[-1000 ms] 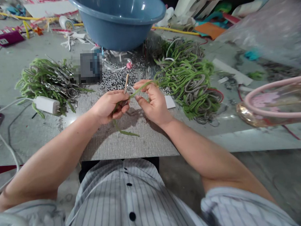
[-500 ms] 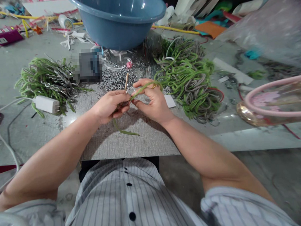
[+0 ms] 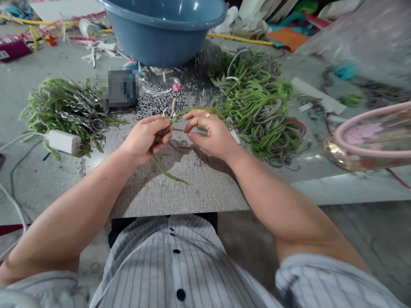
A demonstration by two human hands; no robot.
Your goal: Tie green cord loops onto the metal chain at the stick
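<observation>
My left hand is closed on a green cord, pinching it between thumb and fingers; its loose end hangs below onto the grey table mat. Beside those fingertips a metal ring shows in part. A thin wooden stick points up just behind them; I cannot tell whether it is held. From the left fingertips the cord arches over to my right hand, whose curled fingers are apart, with the cord passing over their backs. The cord leads toward a pile of green and grey cords on the right.
Small metal rings are scattered behind my hands, below a blue basin. Cords with metal chains lie at left beside a white charger plug. A bag with a pink handle stands at right.
My hands have moved apart, the left one slightly leftward. The right fingers have come away from the ring and cord near the left fingertips.
</observation>
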